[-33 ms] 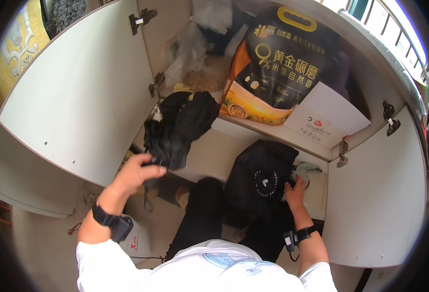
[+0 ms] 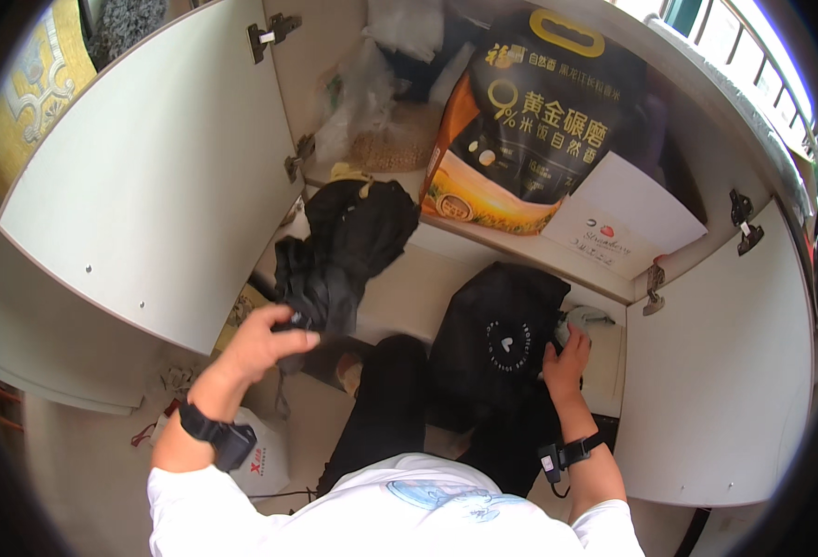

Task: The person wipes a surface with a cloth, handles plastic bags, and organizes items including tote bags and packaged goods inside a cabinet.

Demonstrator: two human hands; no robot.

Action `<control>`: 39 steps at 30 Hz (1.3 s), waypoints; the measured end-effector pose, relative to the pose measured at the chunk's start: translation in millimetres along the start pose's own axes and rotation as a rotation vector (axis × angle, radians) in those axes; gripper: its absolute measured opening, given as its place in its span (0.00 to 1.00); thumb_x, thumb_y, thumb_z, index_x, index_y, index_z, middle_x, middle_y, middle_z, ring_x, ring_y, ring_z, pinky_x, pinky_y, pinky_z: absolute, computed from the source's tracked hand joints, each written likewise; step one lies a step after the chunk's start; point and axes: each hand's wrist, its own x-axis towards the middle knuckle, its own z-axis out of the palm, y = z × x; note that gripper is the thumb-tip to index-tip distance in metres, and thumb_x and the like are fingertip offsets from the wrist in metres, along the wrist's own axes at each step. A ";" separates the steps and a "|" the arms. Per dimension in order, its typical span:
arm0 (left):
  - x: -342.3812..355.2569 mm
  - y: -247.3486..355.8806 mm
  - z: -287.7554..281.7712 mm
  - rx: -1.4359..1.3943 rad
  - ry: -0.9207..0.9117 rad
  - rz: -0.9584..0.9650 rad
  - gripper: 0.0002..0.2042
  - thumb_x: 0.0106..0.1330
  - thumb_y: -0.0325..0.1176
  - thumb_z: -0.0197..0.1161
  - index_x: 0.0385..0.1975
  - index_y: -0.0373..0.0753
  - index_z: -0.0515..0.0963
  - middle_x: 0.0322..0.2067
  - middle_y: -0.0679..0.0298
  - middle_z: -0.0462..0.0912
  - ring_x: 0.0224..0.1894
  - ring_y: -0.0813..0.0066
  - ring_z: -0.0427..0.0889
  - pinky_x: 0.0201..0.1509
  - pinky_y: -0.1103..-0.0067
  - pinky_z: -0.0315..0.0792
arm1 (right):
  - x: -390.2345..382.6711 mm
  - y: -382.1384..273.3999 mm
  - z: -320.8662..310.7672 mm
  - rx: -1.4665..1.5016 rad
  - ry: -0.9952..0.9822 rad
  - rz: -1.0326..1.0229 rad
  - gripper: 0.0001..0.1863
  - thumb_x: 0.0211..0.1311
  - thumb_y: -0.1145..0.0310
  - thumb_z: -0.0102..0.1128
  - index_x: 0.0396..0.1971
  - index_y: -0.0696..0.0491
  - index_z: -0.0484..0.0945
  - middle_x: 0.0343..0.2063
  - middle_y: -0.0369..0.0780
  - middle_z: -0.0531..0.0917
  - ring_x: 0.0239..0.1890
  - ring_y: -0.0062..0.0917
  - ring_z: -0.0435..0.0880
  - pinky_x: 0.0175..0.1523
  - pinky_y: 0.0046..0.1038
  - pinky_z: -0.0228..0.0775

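Note:
My left hand (image 2: pixel 265 343) is closed round the handle end of a black folding umbrella (image 2: pixel 358 227). Its loose, crumpled canopy points up toward the cabinet shelf, and a strap dangles below the hand. A black fabric bag (image 2: pixel 474 343) with a white heart and a ring of print stands before my legs. At the bag's right edge is my right hand (image 2: pixel 566 362), fingers bent and seemingly gripping the fabric. Against those fingers lies a grey-green item (image 2: pixel 587 320), its kind unclear.
Two white cabinet doors (image 2: pixel 149 176) hang wide on both sides. On the shelf are a large black-and-orange rice bag (image 2: pixel 529 130), a white box (image 2: pixel 622 223) and clear plastic bags (image 2: pixel 362 102). A white bag or carton (image 2: pixel 262 455) rests on the floor by my left forearm.
My left hand has shifted slightly down with the umbrella's handle. The bag's print has turned a little, while my right hand stays almost where it was.

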 end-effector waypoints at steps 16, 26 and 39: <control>-56.9 -83.0 83.2 0.473 -0.035 0.068 0.19 0.41 0.44 0.71 0.29 0.38 0.80 0.42 0.44 0.68 0.47 0.50 0.70 0.49 0.69 0.68 | -120.8 -178.3 21.2 0.899 -0.768 0.341 0.40 0.58 0.56 0.59 0.59 0.68 0.53 0.50 0.52 0.71 0.55 0.31 0.70 0.57 0.30 0.64; -54.4 -125.1 121.9 0.219 0.078 0.202 0.11 0.50 0.35 0.68 0.21 0.38 0.73 0.37 0.51 0.69 0.41 0.61 0.70 0.46 0.74 0.66 | -104.1 -143.7 61.3 1.108 -0.953 0.918 0.25 0.51 0.55 0.65 0.45 0.54 0.72 0.37 0.36 0.79 0.37 0.22 0.78 0.38 0.23 0.71; -44.0 -98.0 98.1 -0.431 -0.177 -0.310 0.26 0.60 0.35 0.60 0.56 0.40 0.57 0.40 0.60 0.73 0.32 0.70 0.77 0.34 0.73 0.75 | -85.1 -149.3 85.1 1.559 -1.038 0.950 0.23 0.53 0.61 0.62 0.48 0.50 0.69 0.41 0.38 0.77 0.44 0.23 0.76 0.50 0.28 0.68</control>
